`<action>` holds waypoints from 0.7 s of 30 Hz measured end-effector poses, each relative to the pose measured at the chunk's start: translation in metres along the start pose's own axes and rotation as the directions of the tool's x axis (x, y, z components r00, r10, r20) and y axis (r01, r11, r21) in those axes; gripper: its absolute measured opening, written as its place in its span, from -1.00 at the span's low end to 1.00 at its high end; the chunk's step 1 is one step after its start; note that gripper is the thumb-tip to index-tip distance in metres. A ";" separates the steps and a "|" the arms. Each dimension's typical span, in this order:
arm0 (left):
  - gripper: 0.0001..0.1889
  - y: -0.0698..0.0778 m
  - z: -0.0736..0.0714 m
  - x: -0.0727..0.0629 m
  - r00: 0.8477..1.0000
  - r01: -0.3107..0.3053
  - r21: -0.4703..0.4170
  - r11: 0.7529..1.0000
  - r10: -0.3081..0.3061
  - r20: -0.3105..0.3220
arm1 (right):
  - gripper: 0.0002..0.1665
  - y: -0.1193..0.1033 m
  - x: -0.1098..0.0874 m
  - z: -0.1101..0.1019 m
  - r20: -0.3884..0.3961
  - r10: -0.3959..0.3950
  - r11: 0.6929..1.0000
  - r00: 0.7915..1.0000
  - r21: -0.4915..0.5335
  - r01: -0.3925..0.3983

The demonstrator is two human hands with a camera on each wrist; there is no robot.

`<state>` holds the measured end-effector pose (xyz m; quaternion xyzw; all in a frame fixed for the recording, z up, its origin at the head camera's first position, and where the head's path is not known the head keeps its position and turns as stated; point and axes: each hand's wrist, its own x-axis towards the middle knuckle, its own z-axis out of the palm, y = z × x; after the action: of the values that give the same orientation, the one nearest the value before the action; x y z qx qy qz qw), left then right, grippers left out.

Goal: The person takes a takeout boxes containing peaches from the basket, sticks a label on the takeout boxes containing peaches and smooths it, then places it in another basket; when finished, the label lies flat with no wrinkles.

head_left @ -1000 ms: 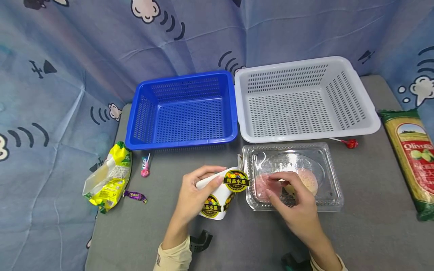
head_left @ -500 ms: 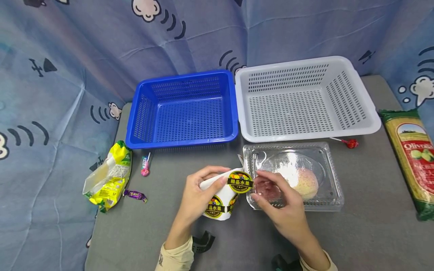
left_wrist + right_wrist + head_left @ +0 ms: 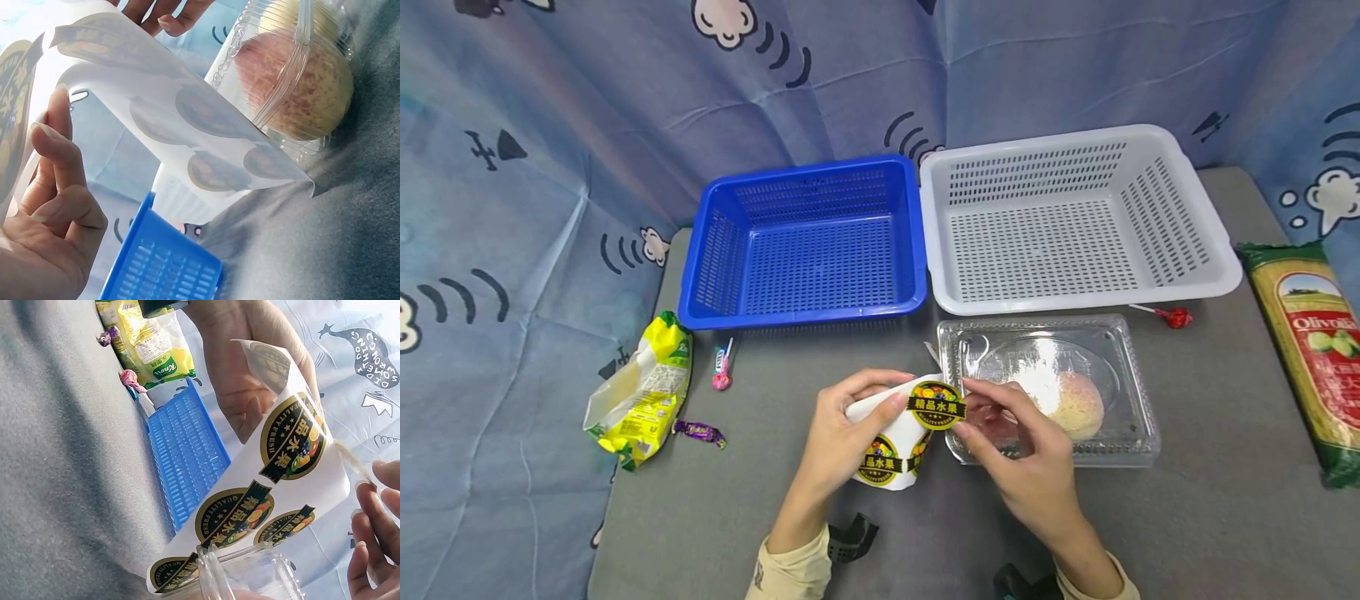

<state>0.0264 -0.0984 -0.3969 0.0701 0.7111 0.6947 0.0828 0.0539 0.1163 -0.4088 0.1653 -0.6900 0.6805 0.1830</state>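
Note:
My left hand (image 3: pixel 850 442) grips a curled white sheet of stickers (image 3: pixel 891 433), thumb in front and fingers behind. Round black-and-gold fruit labels are printed on it. The top label (image 3: pixel 936 406) stands out past the bent edge of the sheet. At that label's right edge, my right hand (image 3: pixel 1022 442) pinches with thumb and index finger; in the right wrist view, its fingertips (image 3: pixel 369 490) hold a lifted strip of the label. Just behind this hand lies a clear plastic clamshell box (image 3: pixel 1131 454). Inside are a pink-yellow fruit (image 3: pixel 1078 408) and a pinker one, partly hidden by my fingers.
A blue basket (image 3: pixel 805 321) and a white basket (image 3: pixel 1075 304) stand side by side at the back. On the left lie a yellow Knorr bag (image 3: pixel 658 392), a lollipop (image 3: pixel 722 367) and a purple candy (image 3: pixel 700 433). To the right are a red lollipop (image 3: pixel 1178 317) and a pasta pack (image 3: pixel 1311 358).
My right hand has moved left from over the clamshell to the label's edge and pinches there. My left hand and the sticker sheet have shifted slightly right.

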 end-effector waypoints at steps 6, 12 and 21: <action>-0.77 0.000 0.001 0.001 1.000 0.005 0.012 1.000 -0.005 0.003 | -0.46 0.001 0.001 0.001 -0.016 -0.006 1.000 1.000 -0.009 0.006; -0.78 -0.001 0.001 0.000 1.000 0.001 0.017 1.000 -0.001 0.004 | -0.48 0.001 0.001 0.002 -0.021 -0.012 1.000 1.000 -0.014 0.012; -0.76 0.000 0.001 0.001 1.000 -0.014 -0.005 1.000 0.014 0.015 | -0.47 0.001 0.000 0.003 -0.035 -0.011 1.000 0.999 0.012 0.011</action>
<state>0.0260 -0.0974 -0.3964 0.0799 0.7082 0.6965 0.0833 0.0533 0.1132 -0.4097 0.1583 -0.6816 0.6865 0.1977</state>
